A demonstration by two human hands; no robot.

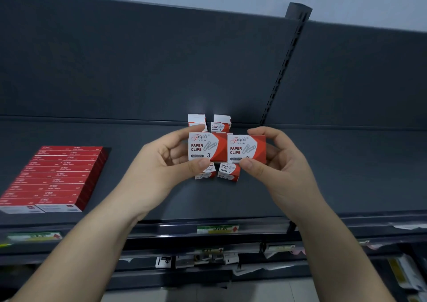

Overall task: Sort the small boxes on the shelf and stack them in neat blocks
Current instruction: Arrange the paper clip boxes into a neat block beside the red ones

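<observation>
I hold two small red-and-white paper clip boxes side by side above the dark shelf. My left hand grips the left box between thumb and fingers. My right hand grips the right box the same way, and the two boxes touch edge to edge. Behind them stand two more paper clip boxes near the back panel. Two others lie on the shelf just below the held pair, partly hidden by my thumbs.
A neat block of flat red staple boxes fills the shelf's left part. A slotted upright rises at the back right. Price labels line the shelf's front edge, with lower shelves and packets beneath.
</observation>
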